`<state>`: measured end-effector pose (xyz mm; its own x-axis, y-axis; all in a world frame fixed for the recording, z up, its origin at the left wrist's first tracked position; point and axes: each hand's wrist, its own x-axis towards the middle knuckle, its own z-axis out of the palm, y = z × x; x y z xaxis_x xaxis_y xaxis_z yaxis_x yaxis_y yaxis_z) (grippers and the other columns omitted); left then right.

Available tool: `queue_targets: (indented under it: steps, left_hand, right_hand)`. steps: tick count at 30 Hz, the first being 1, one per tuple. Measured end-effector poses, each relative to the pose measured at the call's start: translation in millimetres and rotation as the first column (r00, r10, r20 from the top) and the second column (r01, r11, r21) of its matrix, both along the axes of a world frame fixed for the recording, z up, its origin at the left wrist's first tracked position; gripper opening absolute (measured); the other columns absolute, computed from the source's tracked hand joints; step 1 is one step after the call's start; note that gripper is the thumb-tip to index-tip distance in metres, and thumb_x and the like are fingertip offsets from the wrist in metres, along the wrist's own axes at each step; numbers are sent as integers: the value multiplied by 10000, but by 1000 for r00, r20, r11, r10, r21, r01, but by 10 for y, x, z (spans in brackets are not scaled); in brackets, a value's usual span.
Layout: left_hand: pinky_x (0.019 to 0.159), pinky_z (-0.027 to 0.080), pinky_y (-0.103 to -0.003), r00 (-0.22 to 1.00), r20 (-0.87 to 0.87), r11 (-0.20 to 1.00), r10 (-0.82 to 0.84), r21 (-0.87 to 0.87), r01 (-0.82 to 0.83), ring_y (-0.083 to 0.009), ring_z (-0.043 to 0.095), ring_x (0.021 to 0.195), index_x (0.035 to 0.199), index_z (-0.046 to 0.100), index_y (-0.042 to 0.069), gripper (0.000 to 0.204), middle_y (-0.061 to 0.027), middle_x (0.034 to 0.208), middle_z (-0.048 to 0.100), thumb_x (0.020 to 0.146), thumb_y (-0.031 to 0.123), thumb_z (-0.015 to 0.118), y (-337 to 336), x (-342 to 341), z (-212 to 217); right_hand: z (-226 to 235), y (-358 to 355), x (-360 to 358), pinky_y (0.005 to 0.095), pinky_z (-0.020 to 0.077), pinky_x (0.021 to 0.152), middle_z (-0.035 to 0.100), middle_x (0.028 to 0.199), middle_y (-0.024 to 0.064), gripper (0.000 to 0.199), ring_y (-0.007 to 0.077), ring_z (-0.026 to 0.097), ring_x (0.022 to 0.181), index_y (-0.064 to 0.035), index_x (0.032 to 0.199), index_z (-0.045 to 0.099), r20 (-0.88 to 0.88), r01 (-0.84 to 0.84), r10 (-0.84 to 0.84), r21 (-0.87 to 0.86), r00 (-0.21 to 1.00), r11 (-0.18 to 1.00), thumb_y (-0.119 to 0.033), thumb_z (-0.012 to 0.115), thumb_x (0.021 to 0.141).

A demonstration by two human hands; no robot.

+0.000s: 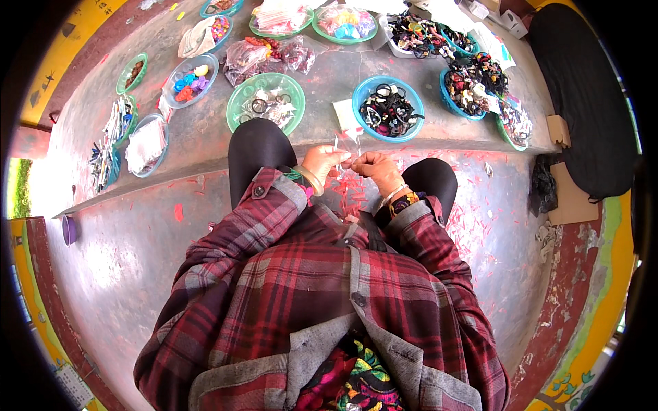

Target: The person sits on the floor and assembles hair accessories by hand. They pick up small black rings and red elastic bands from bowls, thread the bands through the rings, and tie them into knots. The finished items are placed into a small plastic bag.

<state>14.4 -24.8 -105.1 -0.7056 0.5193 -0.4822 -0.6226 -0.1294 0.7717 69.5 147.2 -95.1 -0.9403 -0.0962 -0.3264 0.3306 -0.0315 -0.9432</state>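
Note:
My left hand (323, 164) and my right hand (378, 170) meet above the gap between my knees. Both are closed, fingertips pinched near each other on what looks like a small clear plastic bag (351, 142). A thin white strip shows by the left fingers; its kind is too small to make out. Beyond the left hand stands a green basin (234, 109) with black rings and small clear packets. Past the right hand is a blue basin (358, 109) of black hair ties and bands. A pale card or paper (346, 115) lies between the two basins.
More basins line the raised ledge: a light-blue one with colourful pieces (179, 103), one with white packets (162, 161), and several with dark bands at right. Plastic bags (264, 58) lie farther back. Red scraps (480, 205) litter the floor. A purple cup (69, 230) stands left.

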Motion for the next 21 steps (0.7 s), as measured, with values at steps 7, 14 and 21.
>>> queue_targets:
  steps: [7,14,21]
  left_hand:
    - [458,445,-211,993,-110,983,52,-172,-70,-116,573,776,950,557,42,227,-60,893,596,807,210,608,12,-11,-59]
    - [536,450,-207,983,-122,991,-134,2,135,-106,568,775,953,554,50,248,-18,876,593,860,278,526,102,124,4]
    - [474,431,-179,990,-100,990,-104,88,113,-87,574,688,997,551,36,205,-26,866,609,881,191,487,30,13,-73]
  right_hand:
    - [-257,29,-60,252,406,534,562,628,8,122,97,507,568,-41,680,559,-94,234,-218,212,971,949,-128,642,705]
    - [202,-286,42,430,452,588,607,714,149,163,354,584,681,-66,745,542,-204,135,78,843,976,520,-210,596,692]
    - [41,-173,21,313,464,614,611,689,102,218,198,594,655,-47,857,587,-297,171,-8,530,955,830,-185,651,701]
